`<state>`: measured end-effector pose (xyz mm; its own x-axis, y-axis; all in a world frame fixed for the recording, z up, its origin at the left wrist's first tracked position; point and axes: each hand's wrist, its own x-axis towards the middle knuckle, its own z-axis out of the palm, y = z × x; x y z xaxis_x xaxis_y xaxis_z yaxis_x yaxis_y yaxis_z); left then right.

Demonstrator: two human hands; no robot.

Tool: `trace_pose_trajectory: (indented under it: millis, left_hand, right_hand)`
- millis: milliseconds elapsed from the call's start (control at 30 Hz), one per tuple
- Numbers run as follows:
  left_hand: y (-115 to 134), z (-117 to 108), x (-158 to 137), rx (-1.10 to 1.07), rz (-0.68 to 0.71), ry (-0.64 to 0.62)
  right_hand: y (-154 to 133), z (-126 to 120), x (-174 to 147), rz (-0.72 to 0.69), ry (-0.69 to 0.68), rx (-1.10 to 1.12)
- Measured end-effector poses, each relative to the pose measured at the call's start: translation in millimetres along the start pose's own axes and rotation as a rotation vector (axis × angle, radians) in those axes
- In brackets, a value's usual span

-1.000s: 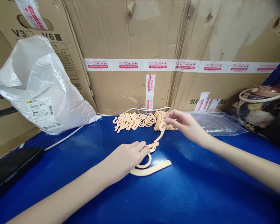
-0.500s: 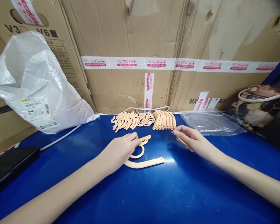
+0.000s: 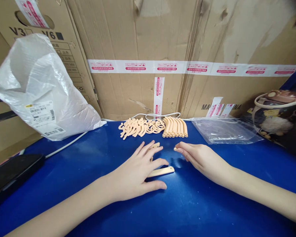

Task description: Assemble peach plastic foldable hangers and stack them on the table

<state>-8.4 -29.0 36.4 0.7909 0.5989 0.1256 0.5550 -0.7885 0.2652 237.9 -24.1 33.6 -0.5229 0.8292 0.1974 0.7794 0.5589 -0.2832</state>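
Note:
My left hand [image 3: 140,171] is spread open, palm down, over a few pale wood-coloured pieces on the blue table. From under it sticks out the end of a curved bar [image 3: 162,171] with a small hole at its tip. Beyond its fingertips shows the end of another flat piece [image 3: 156,145]; the ring seen earlier is now covered by the hand. To the right, my right hand [image 3: 191,154] is closed in a pinch on a pale wooden piece [image 3: 175,149]. Just its tip shows between thumb and fingers; the rest is hidden.
Behind the hands lie a row of hooked pieces [image 3: 133,127], spiral pieces [image 3: 156,126] and stacked curved bars [image 3: 175,127]. A clear plastic bag [image 3: 227,130] and a dark bag [image 3: 273,118] are right. A white parcel bag [image 3: 46,92] and black phone [image 3: 14,174] are left. Cardboard [image 3: 128,92] stands behind.
My left hand has opened from its pinch and spread over the pieces, covering the ring and most of the curved bar. My right hand has moved left and nearer, away from the stacked bars.

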Motion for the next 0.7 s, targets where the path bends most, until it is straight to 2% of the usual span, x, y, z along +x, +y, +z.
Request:
trace_pose_trajectory:
  millis: [100, 200, 333, 500, 700]
  left_hand:
    - [-2.2, 3.1, 0.8, -0.057, -0.023, -0.052]
    - [-5.3, 3.6, 2.0, -0.103, -0.043, -0.059]
    - [-5.3, 2.0, 3.0, -0.181, -0.072, 0.005]
    - [-3.8, 1.9, 3.9, -0.206, -0.079, 0.056]
    - [-3.7, 6.0, 4.1, -0.235, -0.112, 0.104]
  right_hand:
    - [-3.7, 0.4, 7.3, 0.062, -0.04, -0.003]
    - [-4.8, 1.2, 13.4, 0.009, -0.035, 0.077]
    - [-3.9, 2.8, 16.7, -0.056, -0.021, 0.157]
    - [-5.9, 5.7, 12.9, -0.033, -0.083, 0.255]
    - [-8.4, 4.5, 9.9, 0.006, -0.083, 0.367]
